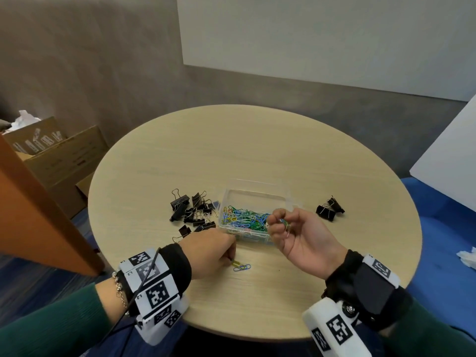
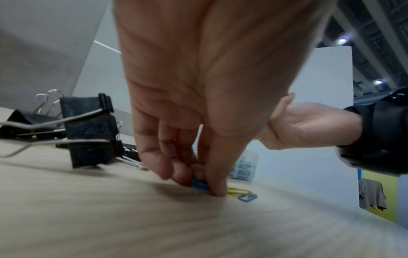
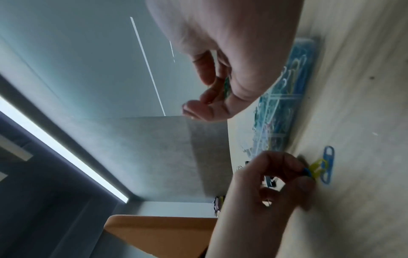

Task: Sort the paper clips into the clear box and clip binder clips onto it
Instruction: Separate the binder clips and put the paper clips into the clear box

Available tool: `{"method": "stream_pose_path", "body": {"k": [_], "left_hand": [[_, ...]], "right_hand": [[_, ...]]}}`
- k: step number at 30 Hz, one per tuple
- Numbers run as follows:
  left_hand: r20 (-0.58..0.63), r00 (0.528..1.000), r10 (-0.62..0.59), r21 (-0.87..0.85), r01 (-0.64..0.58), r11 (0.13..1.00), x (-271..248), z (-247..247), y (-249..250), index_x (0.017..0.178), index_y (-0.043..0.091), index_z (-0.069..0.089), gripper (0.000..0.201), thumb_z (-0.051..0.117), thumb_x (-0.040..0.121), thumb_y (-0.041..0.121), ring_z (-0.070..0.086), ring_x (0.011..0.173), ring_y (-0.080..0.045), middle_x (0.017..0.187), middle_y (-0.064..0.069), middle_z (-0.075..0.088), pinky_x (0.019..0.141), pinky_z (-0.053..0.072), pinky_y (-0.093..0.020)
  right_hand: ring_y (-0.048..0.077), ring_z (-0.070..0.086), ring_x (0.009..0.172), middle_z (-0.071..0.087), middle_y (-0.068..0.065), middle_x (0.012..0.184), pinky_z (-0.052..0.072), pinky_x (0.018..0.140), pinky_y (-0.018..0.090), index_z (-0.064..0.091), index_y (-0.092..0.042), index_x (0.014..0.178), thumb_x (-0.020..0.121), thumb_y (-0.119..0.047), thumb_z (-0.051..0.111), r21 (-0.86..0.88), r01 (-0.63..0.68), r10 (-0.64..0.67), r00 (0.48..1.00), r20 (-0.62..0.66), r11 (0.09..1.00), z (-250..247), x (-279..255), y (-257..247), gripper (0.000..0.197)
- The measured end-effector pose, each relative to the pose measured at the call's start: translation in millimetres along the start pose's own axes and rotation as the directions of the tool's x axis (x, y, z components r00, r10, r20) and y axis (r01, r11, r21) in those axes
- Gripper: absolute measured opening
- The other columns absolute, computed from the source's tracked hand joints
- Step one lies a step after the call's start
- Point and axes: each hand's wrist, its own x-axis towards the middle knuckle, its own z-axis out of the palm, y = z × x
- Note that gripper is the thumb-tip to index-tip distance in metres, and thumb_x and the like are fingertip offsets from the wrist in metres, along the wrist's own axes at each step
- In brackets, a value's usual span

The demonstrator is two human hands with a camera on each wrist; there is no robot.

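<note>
The clear box (image 1: pixel 257 193) stands mid-table, half full of coloured paper clips (image 1: pixel 243 217). My left hand (image 1: pixel 232 258) is down on the table in front of it and pinches a blue paper clip (image 2: pixel 199 185) between thumb and fingers. A yellow clip (image 2: pixel 239 191) and another blue clip (image 2: pixel 247 198) lie just beyond its fingertips. My right hand (image 1: pixel 279 222) hovers at the box's front right corner, palm up, and pinches a few paper clips (image 3: pixel 226 87), green among them. A pile of black binder clips (image 1: pixel 192 210) lies left of the box. Two more binder clips (image 1: pixel 329 208) lie to its right.
The round wooden table (image 1: pixel 257 145) is bare behind the box. One binder clip (image 2: pixel 88 131) lies close to my left hand. Cardboard boxes (image 1: pixel 59 155) stand on the floor at left, an orange panel (image 1: pixel 38 215) beside them, and a white board (image 1: pixel 450 161) at right.
</note>
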Motion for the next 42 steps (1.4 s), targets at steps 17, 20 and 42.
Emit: {"method": "stream_pose_path", "body": {"k": [17,20,42], "left_hand": [[-0.136,0.989,0.050,-0.053,-0.057,0.997,-6,-14,-3,0.093,0.017,0.050,0.007,0.044,0.095,0.014,0.048,0.078,-0.017,0.089,0.004,0.055,0.070,0.040,-0.031],[-0.245,0.969,0.013,-0.094,-0.037,0.995,-2,-31,-5,0.092,0.018,0.051,0.007,0.045,0.096,0.017,0.048,0.072,-0.015,0.085,0.004,0.056,0.068,0.041,-0.031],[-0.381,0.924,0.000,0.154,0.063,0.986,8,-30,-14,0.119,0.030,0.048,0.030,0.047,0.094,0.046,0.049,0.103,-0.015,0.116,0.008,0.050,0.075,0.043,-0.029]], "right_hand": [[0.005,0.052,0.109,0.058,-0.007,0.110,0.038,0.086,0.019,0.064,-0.022,0.093,0.092,-0.036,0.055,-0.928,0.358,-0.520,0.815,0.255,0.105,-2,11,-4,0.017],[0.011,0.056,0.079,0.059,-0.004,0.081,0.045,0.068,0.024,0.058,-0.022,0.074,0.087,-0.026,0.062,-0.917,0.359,-0.515,0.761,0.394,-0.172,4,2,4,0.014],[0.019,0.055,0.068,0.062,0.001,0.076,0.045,0.063,0.031,0.053,-0.018,0.084,0.089,-0.011,0.055,-0.847,0.299,-0.117,0.916,0.384,-0.439,-3,6,0,0.009]]}}
